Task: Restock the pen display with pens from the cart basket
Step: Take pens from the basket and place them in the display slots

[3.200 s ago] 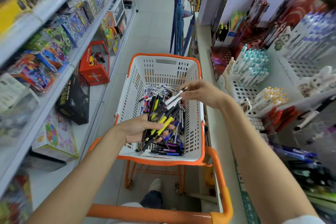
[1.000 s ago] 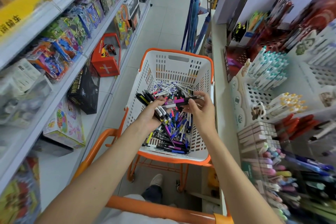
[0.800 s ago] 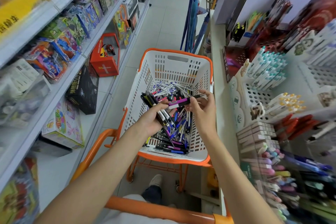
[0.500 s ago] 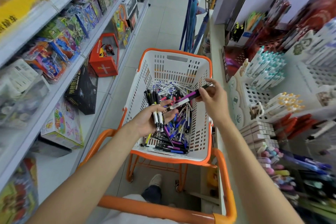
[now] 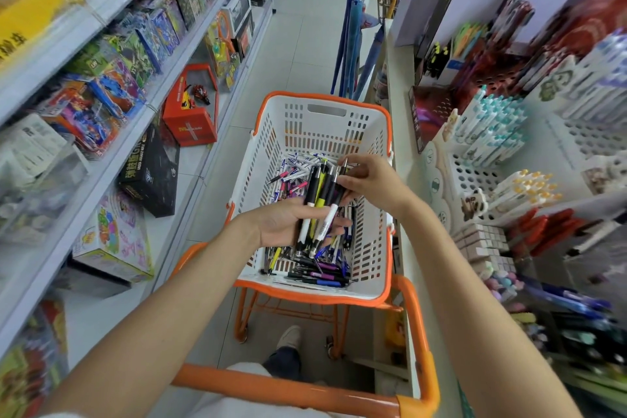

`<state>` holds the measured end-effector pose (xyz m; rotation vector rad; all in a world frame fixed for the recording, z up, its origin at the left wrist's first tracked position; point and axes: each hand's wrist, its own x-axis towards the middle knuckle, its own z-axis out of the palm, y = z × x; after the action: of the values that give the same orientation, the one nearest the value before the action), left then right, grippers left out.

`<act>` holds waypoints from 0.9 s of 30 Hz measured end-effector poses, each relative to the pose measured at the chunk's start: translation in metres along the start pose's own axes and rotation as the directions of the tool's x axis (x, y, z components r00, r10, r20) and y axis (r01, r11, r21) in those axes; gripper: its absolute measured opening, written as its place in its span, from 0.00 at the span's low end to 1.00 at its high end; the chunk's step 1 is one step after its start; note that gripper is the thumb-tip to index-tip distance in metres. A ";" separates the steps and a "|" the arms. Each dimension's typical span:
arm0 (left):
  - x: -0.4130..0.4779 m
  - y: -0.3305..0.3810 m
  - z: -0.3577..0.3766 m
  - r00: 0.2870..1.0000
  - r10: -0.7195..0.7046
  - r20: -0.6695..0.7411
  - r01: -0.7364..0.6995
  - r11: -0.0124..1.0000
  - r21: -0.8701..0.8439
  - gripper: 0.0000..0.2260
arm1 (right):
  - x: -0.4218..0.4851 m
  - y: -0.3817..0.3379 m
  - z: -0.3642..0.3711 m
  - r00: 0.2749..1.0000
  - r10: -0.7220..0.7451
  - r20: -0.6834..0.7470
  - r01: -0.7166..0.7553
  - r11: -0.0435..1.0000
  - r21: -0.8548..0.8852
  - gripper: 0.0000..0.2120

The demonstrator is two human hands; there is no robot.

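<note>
A white basket with an orange rim (image 5: pixel 386 159) sits on the orange cart, with a pile of loose pens (image 5: pixel 319 268) on its bottom. My left hand (image 5: pixel 288 222) lies palm up over the basket and holds a bundle of several black, white and yellow pens (image 5: pixel 319 205). My right hand (image 5: pixel 369 180) grips the upper ends of that bundle. The pen display (image 5: pixel 502 159) stands on the right, with white racks of teal, yellow and red pens.
Toy shelves (image 5: pixel 112 105) line the left side of the aisle. The cart's orange handle (image 5: pixel 291 390) crosses the bottom. Umbrellas (image 5: pixel 356 44) hang beyond the basket. Tiled floor runs ahead. My shoe (image 5: pixel 288 338) shows under the cart.
The purple pen that my right hand held crosswise is no longer in it. My right hand has come back onto the tops of the bundle, which now stands more upright in my left hand.
</note>
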<state>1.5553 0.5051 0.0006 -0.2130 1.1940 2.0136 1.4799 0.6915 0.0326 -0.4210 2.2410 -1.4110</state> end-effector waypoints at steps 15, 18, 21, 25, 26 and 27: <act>-0.004 0.005 0.001 0.979 -0.096 0.179 0.057 0.975 0.213 0.04 | -0.001 -0.012 -0.025 0.982 -0.027 0.189 0.010 0.996 0.092 0.14; -0.004 0.006 -0.002 0.966 -0.148 0.210 0.091 0.962 0.258 0.08 | 0.001 -0.019 -0.023 0.951 -0.047 0.306 0.028 0.998 0.065 0.12; -0.004 0.005 -0.008 0.948 -0.173 0.267 0.100 0.959 0.266 0.12 | 0.000 -0.025 -0.024 0.925 -0.059 0.374 0.034 0.997 0.071 0.12; -0.005 0.006 -0.012 0.942 -0.183 0.280 0.112 0.962 0.250 0.14 | 0.001 -0.026 -0.027 0.925 -0.032 0.378 0.015 0.999 0.049 0.10; -0.005 0.007 -0.013 0.942 -0.180 0.283 0.107 0.961 0.255 0.13 | 0.002 -0.025 -0.027 0.930 -0.028 0.366 0.009 0.999 0.052 0.09; -0.005 0.007 -0.014 0.941 -0.178 0.288 0.103 0.961 0.258 0.13 | 0.003 -0.024 -0.027 0.937 -0.028 0.349 0.009 0.998 0.057 0.08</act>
<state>1.5507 0.4894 0.0001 0.1301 1.1703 1.6853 1.4638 0.7001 0.0637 -0.6236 1.9116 -1.2875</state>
